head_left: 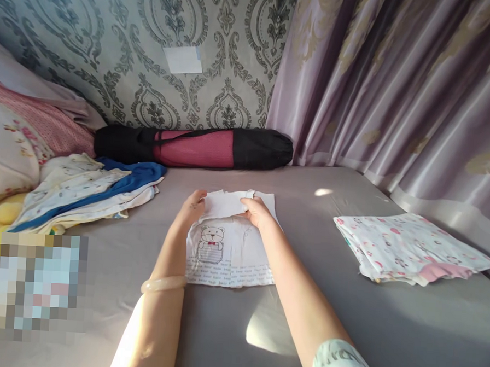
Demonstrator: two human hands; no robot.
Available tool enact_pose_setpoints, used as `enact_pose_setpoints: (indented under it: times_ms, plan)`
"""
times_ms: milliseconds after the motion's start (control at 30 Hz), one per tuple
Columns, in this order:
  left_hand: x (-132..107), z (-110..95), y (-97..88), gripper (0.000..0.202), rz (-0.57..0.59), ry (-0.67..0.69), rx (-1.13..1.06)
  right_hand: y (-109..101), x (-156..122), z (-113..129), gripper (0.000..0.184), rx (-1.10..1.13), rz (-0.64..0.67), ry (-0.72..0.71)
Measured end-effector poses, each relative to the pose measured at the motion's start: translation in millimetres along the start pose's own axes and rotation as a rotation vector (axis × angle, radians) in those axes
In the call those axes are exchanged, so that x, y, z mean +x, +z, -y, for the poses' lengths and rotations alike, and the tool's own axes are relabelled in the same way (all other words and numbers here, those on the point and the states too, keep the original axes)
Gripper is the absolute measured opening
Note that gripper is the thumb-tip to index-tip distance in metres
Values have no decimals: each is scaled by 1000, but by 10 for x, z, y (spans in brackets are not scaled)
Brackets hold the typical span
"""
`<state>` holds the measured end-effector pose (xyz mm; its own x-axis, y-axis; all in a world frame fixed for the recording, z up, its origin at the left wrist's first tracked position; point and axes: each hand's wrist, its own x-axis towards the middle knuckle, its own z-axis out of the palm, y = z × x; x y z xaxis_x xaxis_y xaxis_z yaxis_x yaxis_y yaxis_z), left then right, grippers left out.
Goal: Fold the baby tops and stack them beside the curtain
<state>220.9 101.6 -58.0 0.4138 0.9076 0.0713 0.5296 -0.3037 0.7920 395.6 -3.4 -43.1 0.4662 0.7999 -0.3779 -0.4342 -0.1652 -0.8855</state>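
A small white garment (229,251) with a bear print lies flat on the grey bed sheet (303,318) in front of me. Its upper part is folded down over itself. My left hand (192,207) grips the left end of that fold, fingers curled on the cloth. My right hand (258,210) pinches the right end of the same fold. A pale bangle (163,284) sits on my left wrist.
A folded stack of white and pink printed clothes (409,248) lies at the right. A loose heap of white and blue clothes (88,189) is at the left, beside pillows. A black and red rolled bag (193,146) lies along the patterned wall. Mauve curtains (398,82) hang at the right.
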Motion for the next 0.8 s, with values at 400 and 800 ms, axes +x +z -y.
enact_pose_setpoints:
  times_ms: [400,800]
  plan:
    - [-55,130,245,51,111,41,405,-332,25,43,16,-1012,-337,-294]
    - [-121,-407,351,45,58,275,361,-75,-139,-53,44,-1363,-169,-661]
